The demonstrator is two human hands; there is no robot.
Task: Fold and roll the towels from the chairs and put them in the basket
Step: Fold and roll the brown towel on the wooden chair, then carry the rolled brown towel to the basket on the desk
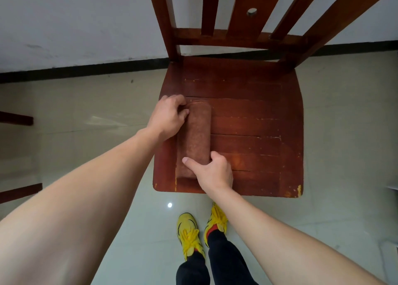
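A rust-brown towel (198,133) lies on the left part of the wooden chair seat (254,121), mostly rolled into a tube running front to back, with a flat strip still showing along its left side. My left hand (167,117) grips the far end of the roll with curled fingers. My right hand (212,171) grips the near end, thumb stretched across the towel and fingers curled on the roll's right side. No basket is in view.
The chair's slatted back (237,21) rises at the far side, against a white wall with a black skirting. Dark wooden pieces of other furniture (15,117) show at the left edge. My feet in yellow shoes (189,233) stand on the glossy tiled floor before the chair.
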